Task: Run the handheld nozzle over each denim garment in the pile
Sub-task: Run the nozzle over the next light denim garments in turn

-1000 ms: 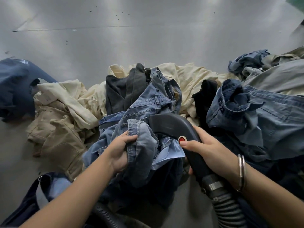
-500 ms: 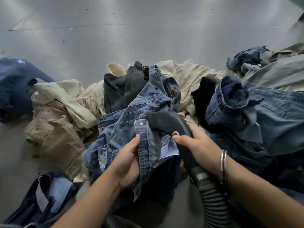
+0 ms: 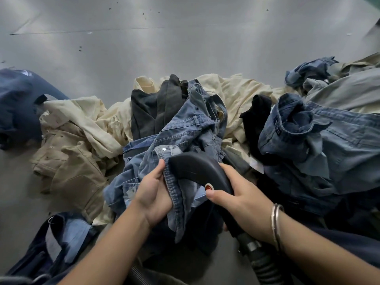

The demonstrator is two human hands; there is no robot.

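A crumpled light-blue denim garment (image 3: 185, 132) lies at the centre of the pile. My left hand (image 3: 153, 194) grips its stitched, snap-buttoned edge, bunching the cloth. My right hand (image 3: 240, 200) holds the black curved nozzle (image 3: 197, 167), thumb beside its red button. The nozzle's head presses onto the denim just right of my left hand. A ribbed black hose (image 3: 261, 264) runs from the handle toward the bottom edge. Another blue denim garment (image 3: 329, 145) is heaped on the right.
Cream and khaki garments (image 3: 78, 145) spread left and behind, with a dark grey piece (image 3: 152, 112) and a black one (image 3: 257, 116). Navy cloth lies at far left (image 3: 18, 103) and bottom left (image 3: 55, 243). Grey floor (image 3: 185, 42) stretches beyond the pile.
My left hand shifted its hold from the folded denim to the snap-buttoned edge and pulled it nearer. The nozzle slid left and forward over the cloth, close against my left hand.
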